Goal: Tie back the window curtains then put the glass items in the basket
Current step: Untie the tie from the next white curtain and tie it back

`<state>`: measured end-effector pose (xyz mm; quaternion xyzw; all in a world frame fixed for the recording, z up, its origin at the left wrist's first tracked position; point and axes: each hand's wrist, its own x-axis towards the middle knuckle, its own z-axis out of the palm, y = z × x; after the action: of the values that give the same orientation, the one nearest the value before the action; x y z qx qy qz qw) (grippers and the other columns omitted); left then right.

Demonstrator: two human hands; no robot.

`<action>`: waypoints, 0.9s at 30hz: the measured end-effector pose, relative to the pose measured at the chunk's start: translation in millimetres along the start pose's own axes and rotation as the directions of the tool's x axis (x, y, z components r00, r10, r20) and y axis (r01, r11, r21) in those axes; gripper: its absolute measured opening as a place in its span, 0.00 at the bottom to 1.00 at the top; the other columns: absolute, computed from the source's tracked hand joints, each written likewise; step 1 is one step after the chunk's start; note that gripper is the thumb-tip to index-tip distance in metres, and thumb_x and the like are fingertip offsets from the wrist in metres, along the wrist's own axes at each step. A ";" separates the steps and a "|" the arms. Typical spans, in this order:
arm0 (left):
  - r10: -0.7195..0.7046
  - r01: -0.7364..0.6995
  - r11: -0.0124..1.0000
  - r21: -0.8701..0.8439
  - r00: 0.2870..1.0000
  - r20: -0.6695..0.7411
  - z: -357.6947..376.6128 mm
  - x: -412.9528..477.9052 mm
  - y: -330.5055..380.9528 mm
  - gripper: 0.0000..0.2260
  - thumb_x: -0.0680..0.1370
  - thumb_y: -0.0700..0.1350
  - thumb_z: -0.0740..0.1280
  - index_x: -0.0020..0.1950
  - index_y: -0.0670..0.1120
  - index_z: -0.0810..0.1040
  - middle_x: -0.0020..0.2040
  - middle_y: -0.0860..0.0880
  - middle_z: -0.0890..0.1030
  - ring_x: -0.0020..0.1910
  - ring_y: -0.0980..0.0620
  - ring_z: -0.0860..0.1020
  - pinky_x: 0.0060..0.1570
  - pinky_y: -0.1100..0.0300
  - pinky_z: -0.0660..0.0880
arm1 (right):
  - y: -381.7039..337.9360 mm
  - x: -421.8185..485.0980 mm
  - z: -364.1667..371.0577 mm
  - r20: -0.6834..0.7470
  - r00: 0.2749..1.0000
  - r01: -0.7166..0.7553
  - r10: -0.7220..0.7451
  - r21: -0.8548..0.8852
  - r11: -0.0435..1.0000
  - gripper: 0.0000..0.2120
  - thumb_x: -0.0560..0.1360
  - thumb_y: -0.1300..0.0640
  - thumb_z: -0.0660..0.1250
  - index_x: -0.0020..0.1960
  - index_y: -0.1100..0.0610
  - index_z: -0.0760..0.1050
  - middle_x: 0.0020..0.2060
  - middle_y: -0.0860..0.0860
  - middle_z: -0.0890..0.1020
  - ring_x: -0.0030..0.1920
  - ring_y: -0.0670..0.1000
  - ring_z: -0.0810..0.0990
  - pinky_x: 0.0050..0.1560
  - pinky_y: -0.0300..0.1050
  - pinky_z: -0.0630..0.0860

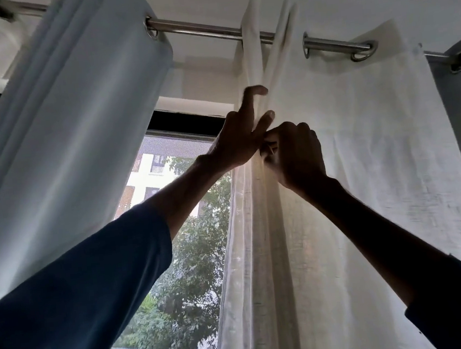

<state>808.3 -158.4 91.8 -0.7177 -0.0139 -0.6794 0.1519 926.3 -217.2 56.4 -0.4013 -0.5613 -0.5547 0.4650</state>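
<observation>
I look up through the head camera at the curtain rod (208, 31), with both arms raised in dark blue sleeves. My left hand (243, 136) is wide. Its fingers (266, 117) are spread and mostly straight, and they touch the gathered edge of the white sheer curtain (364, 160). One finger is hooked over the fold higher up. My right hand (296, 153) sits just beside it, touching it, with the fingers curled tight round the bunched fabric of that same curtain. What exactly it pinches inside the fist I cannot tell.

Above the hands, two narrow strips (251, 30) of the white cloth run up and cross over the rod. The sheer curtain hangs on the right half of the window (179, 236), and its inner edge is drawn into a vertical bundle under my hands. The pale grey curtain (74, 105) hangs to the left on its eyelets, well apart from the hands.
</observation>
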 end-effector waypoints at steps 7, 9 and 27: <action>-0.401 0.391 0.901 -0.190 0.916 -0.016 3.2 9.8 11.6 0.43 0.74 0.49 0.74 0.77 0.42 0.48 0.59 0.41 0.76 0.57 0.48 0.76 0.56 0.62 0.65 | -3.1 -15.4 5.7 -0.075 0.994 0.076 -0.077 -0.021 0.997 0.12 0.78 0.52 0.64 0.44 0.54 0.85 0.38 0.52 0.87 0.39 0.56 0.84 0.44 0.47 0.77; -0.501 0.494 0.859 -0.133 0.865 -0.027 5.9 11.5 7.1 0.35 0.72 0.49 0.76 0.71 0.41 0.62 0.64 0.40 0.73 0.62 0.44 0.74 0.55 0.57 0.72 | -3.7 -20.5 5.3 -0.093 0.992 0.088 -0.087 0.006 0.996 0.13 0.79 0.52 0.63 0.48 0.53 0.86 0.41 0.51 0.88 0.42 0.55 0.86 0.46 0.44 0.75; -0.386 0.382 0.909 0.165 0.922 -0.003 12.1 16.4 -20.2 0.21 0.72 0.55 0.73 0.46 0.35 0.81 0.49 0.39 0.81 0.54 0.42 0.78 0.48 0.58 0.74 | 163.3 -8.2 -20.8 -0.046 0.721 -0.690 0.692 0.052 0.722 0.43 0.73 0.44 0.75 0.73 0.70 0.61 0.68 0.67 0.73 0.70 0.66 0.70 0.67 0.58 0.69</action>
<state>816.7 -139.2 111.5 -0.6961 -0.2122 -0.6820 0.0731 1087.7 -227.1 88.2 -0.5567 -0.3653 -0.3450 0.6615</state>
